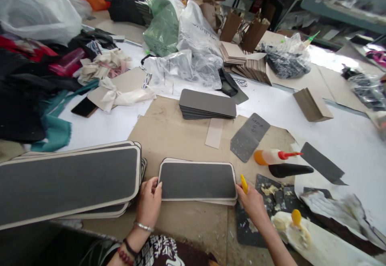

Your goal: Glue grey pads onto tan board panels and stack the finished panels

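Brown board point(177, 137) covered part of a cluttered desk point(268, 105), with plastic bags point(197, 32) heaped towards the back. The short dark panels point(197, 180) lay in a slightly skewed pile near the front, right of the long panels point(69, 181). The left hand point(150, 201) pinched their left end between thumb and fingers; the right hand point(251, 203), closed around a yellow stick point(244, 184), met their right end. Uneven pressure could have slid the top panel askew, and the stick, if wet with paste, could have smeared its border. A red-tipped bottle point(271, 156) lay sideways with orange contents, liable to leak if poorly sealed. Pale paste sat on what looked like a white tray point(340, 238); a clear bag point(288, 60) held dark material.
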A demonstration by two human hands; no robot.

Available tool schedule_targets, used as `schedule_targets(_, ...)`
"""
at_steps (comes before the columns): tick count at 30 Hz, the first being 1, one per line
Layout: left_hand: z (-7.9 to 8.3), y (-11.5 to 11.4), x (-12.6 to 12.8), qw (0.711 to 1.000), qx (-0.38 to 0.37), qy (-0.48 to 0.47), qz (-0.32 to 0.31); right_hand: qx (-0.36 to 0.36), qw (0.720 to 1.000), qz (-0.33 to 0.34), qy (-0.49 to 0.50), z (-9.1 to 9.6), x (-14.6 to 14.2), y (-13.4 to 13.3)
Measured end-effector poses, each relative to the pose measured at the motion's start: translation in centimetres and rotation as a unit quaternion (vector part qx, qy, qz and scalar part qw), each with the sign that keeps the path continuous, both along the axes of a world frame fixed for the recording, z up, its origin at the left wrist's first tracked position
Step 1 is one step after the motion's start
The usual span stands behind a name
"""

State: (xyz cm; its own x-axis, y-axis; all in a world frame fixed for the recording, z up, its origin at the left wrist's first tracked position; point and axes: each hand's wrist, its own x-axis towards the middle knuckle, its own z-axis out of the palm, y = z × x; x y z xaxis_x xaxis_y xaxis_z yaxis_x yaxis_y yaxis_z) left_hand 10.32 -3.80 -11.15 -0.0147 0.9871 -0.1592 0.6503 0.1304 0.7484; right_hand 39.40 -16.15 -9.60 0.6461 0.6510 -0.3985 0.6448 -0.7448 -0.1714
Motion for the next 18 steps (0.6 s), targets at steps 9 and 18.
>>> schedule_targets(9,0.7,0.3,-0.2,0.999,-0.043,-0.018,0.016,0.056,0.986,-0.081,0.134,-0.8,1.0,-0.4)
schedule_targets(18,1.0,0.6,-0.9,0.994,-0.103,-0.041,0.014,0.134,0.934,-0.151,0.295,-1.3,0.2,-1.7)
